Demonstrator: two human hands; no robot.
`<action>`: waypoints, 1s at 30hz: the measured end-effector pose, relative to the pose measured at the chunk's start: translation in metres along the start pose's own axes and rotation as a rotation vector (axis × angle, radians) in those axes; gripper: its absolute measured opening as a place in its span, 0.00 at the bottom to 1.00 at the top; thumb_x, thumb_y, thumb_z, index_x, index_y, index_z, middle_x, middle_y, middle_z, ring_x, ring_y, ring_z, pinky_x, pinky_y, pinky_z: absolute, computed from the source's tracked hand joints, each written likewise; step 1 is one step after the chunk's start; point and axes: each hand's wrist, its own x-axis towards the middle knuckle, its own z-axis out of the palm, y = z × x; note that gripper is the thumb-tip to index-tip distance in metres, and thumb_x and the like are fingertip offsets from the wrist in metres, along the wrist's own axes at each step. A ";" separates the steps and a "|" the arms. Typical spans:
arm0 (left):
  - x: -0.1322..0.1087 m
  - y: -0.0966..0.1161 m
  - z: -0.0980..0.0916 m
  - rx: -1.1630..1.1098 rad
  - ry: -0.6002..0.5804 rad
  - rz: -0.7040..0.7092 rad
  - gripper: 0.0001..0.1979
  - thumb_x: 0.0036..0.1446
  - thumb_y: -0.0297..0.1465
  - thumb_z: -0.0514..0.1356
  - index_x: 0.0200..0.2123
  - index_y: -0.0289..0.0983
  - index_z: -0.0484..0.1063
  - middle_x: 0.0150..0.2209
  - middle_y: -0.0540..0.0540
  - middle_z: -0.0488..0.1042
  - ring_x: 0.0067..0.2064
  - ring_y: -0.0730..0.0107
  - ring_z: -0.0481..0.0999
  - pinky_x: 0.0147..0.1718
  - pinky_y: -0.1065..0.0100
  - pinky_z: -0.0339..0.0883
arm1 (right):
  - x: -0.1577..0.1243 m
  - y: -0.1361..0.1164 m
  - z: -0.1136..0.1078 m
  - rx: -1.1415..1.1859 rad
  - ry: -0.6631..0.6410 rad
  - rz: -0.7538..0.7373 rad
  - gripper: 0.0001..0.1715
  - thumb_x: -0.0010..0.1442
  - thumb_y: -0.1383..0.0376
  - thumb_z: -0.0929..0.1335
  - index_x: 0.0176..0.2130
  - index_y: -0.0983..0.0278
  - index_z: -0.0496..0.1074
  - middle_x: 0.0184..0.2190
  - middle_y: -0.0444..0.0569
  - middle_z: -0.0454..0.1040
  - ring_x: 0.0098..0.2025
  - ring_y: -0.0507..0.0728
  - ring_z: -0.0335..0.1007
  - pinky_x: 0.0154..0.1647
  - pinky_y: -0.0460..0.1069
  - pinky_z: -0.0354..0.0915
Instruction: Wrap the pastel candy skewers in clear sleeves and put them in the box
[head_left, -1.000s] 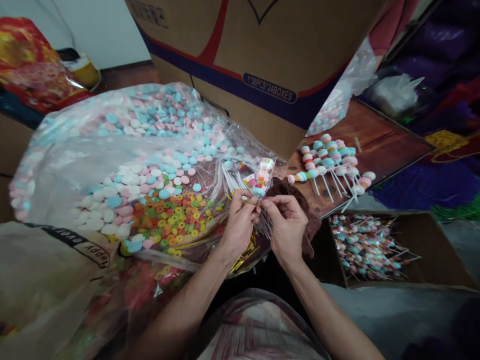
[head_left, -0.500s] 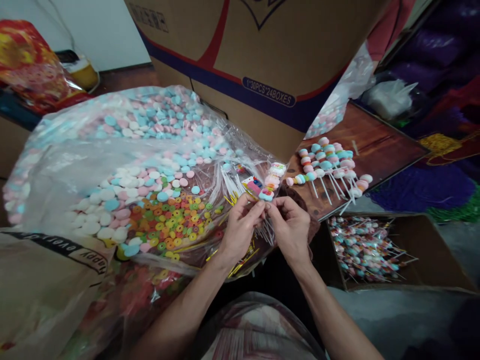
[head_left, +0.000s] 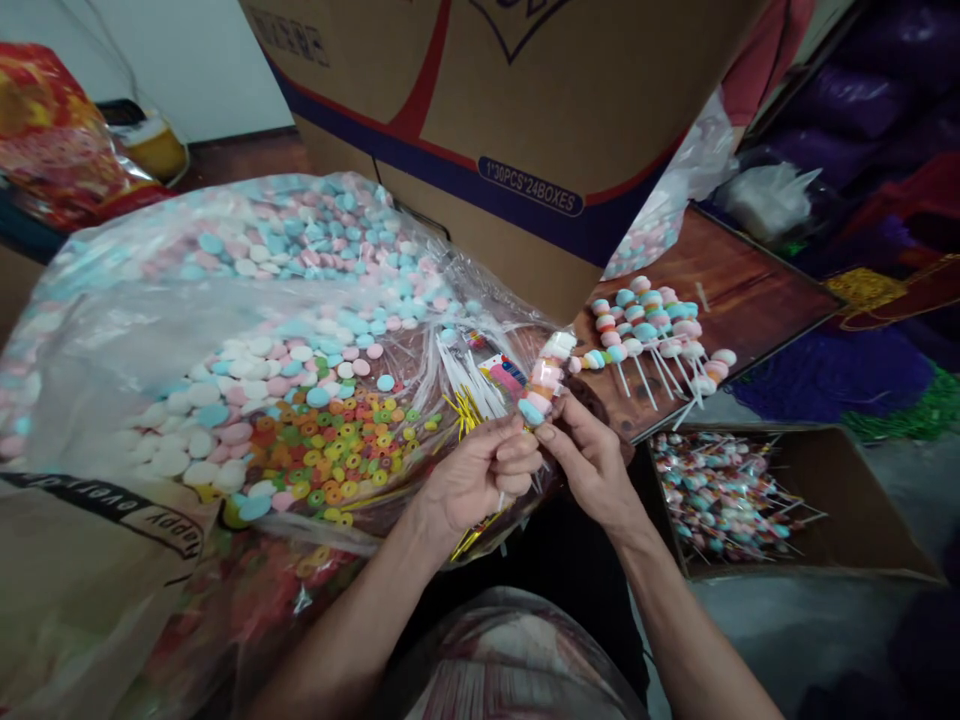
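Observation:
A marshmallow skewer (head_left: 549,376) in a clear wrapper leans up between my hands, with pink, white and blue pieces and orange rings. My left hand (head_left: 487,468) is closed around its stick, just under the lowest blue piece. Pinched at the lower end of the wrapper are the thumb and fingers of my right hand (head_left: 594,462); whether a tie lies between them is hidden. Behind my left hand lie white sticks (head_left: 459,372) and gold twist ties (head_left: 466,410). Farther right, several unwrapped marshmallow skewers (head_left: 652,322) rest on the table (head_left: 739,285).
A large clear bag of marshmallows (head_left: 300,235) spreads across the left, with ring gummies (head_left: 341,450) at its front. Behind stands a big carton (head_left: 525,120). Lower right, an open cardboard box (head_left: 855,510) holds many wrapped skewers (head_left: 724,495). A red packet (head_left: 52,130) lies far left.
My left hand has gone from a fingertip pinch to a closed grip on the stick, slightly lower. The wrapped skewer now stands more upright and shows more of its length.

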 end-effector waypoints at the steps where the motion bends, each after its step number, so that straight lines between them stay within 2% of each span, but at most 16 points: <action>1: 0.000 0.000 0.001 0.035 -0.005 -0.016 0.14 0.53 0.27 0.65 0.24 0.34 0.61 0.18 0.58 0.51 0.18 0.85 0.46 0.15 0.81 0.39 | 0.000 0.000 -0.002 -0.028 -0.012 -0.014 0.06 0.66 0.62 0.64 0.35 0.61 0.63 0.35 0.45 0.65 0.39 0.54 0.63 0.43 0.49 0.62; 3: 0.001 -0.003 0.004 0.151 0.028 0.038 0.14 0.52 0.30 0.67 0.25 0.35 0.62 0.18 0.58 0.53 0.18 0.84 0.47 0.16 0.81 0.40 | -0.001 0.003 -0.002 -0.124 0.000 -0.045 0.04 0.67 0.64 0.62 0.37 0.61 0.63 0.34 0.44 0.65 0.37 0.53 0.62 0.41 0.48 0.61; 4: 0.002 -0.006 0.004 0.233 0.071 0.112 0.14 0.53 0.32 0.67 0.27 0.35 0.63 0.18 0.57 0.55 0.18 0.83 0.49 0.16 0.80 0.41 | -0.002 0.005 -0.001 -0.190 0.027 -0.061 0.03 0.67 0.65 0.62 0.38 0.61 0.62 0.33 0.44 0.64 0.36 0.53 0.61 0.39 0.48 0.60; 8: 0.007 -0.018 0.003 0.630 0.277 0.523 0.11 0.58 0.39 0.63 0.32 0.36 0.70 0.22 0.54 0.65 0.22 0.80 0.58 0.21 0.77 0.51 | -0.006 0.009 0.005 -0.397 0.129 -0.033 0.06 0.65 0.67 0.62 0.35 0.60 0.58 0.29 0.41 0.61 0.31 0.52 0.57 0.33 0.48 0.56; 10: 0.008 -0.021 0.002 0.763 0.320 0.633 0.10 0.57 0.38 0.63 0.33 0.36 0.74 0.27 0.51 0.71 0.28 0.77 0.65 0.29 0.76 0.59 | -0.005 0.006 0.005 -0.389 0.144 0.023 0.06 0.64 0.67 0.62 0.34 0.60 0.58 0.29 0.41 0.61 0.31 0.52 0.57 0.32 0.48 0.56; 12: 0.008 -0.021 0.002 0.782 0.332 0.667 0.09 0.54 0.36 0.66 0.34 0.36 0.77 0.31 0.49 0.75 0.33 0.74 0.69 0.35 0.74 0.63 | -0.003 0.001 0.005 -0.276 0.128 0.093 0.04 0.64 0.64 0.63 0.35 0.61 0.61 0.28 0.41 0.62 0.29 0.51 0.57 0.31 0.47 0.57; 14: 0.008 -0.018 0.002 0.683 0.328 0.624 0.10 0.51 0.35 0.68 0.33 0.35 0.78 0.29 0.50 0.75 0.29 0.77 0.68 0.30 0.75 0.61 | -0.001 -0.002 0.005 -0.085 0.097 0.182 0.06 0.64 0.62 0.64 0.36 0.61 0.63 0.26 0.40 0.62 0.25 0.50 0.56 0.26 0.46 0.57; 16: 0.009 -0.014 0.001 0.512 0.302 0.502 0.10 0.49 0.34 0.69 0.32 0.33 0.77 0.25 0.51 0.72 0.23 0.82 0.61 0.22 0.77 0.54 | -0.001 -0.002 0.006 0.071 0.084 0.249 0.09 0.64 0.59 0.64 0.33 0.61 0.63 0.24 0.38 0.62 0.20 0.48 0.54 0.20 0.45 0.55; 18: 0.010 -0.010 0.000 0.332 0.272 0.362 0.11 0.46 0.31 0.71 0.31 0.32 0.76 0.23 0.51 0.70 0.20 0.87 0.56 0.18 0.79 0.48 | -0.003 0.000 0.008 0.069 0.116 0.226 0.10 0.65 0.59 0.64 0.33 0.61 0.64 0.23 0.39 0.64 0.19 0.47 0.54 0.19 0.44 0.54; 20: 0.011 -0.006 -0.002 0.188 0.266 0.262 0.12 0.43 0.28 0.73 0.29 0.30 0.74 0.24 0.51 0.69 0.19 0.89 0.57 0.17 0.82 0.47 | -0.006 0.003 0.008 -0.105 0.166 0.083 0.08 0.67 0.62 0.63 0.37 0.61 0.69 0.27 0.42 0.69 0.22 0.48 0.60 0.22 0.45 0.60; 22: 0.011 -0.003 -0.002 0.090 0.283 0.197 0.13 0.41 0.25 0.73 0.29 0.30 0.73 0.23 0.52 0.68 0.19 0.89 0.58 0.17 0.82 0.48 | -0.008 0.007 0.006 -0.339 0.208 -0.131 0.11 0.67 0.66 0.62 0.41 0.60 0.74 0.33 0.46 0.74 0.29 0.51 0.69 0.31 0.47 0.67; 25: 0.010 -0.001 0.001 -0.010 0.327 0.119 0.12 0.42 0.21 0.71 0.30 0.31 0.72 0.23 0.54 0.66 0.19 0.87 0.60 0.15 0.82 0.50 | -0.006 0.013 0.001 -0.591 0.217 -0.385 0.13 0.65 0.69 0.64 0.41 0.59 0.77 0.39 0.51 0.77 0.40 0.55 0.74 0.41 0.51 0.70; 27: 0.010 -0.002 0.003 -0.059 0.340 0.077 0.11 0.44 0.21 0.70 0.31 0.32 0.72 0.23 0.55 0.66 0.18 0.87 0.60 0.15 0.82 0.51 | -0.004 0.016 -0.002 -0.692 0.215 -0.473 0.12 0.63 0.70 0.65 0.40 0.59 0.78 0.37 0.51 0.79 0.38 0.56 0.75 0.40 0.51 0.71; 30: 0.010 -0.009 0.004 -0.093 0.288 0.079 0.11 0.45 0.23 0.71 0.31 0.33 0.72 0.25 0.54 0.67 0.19 0.86 0.61 0.16 0.82 0.53 | -0.001 0.018 -0.001 -0.780 0.256 -0.549 0.10 0.62 0.70 0.66 0.39 0.59 0.77 0.35 0.51 0.79 0.36 0.56 0.74 0.38 0.52 0.70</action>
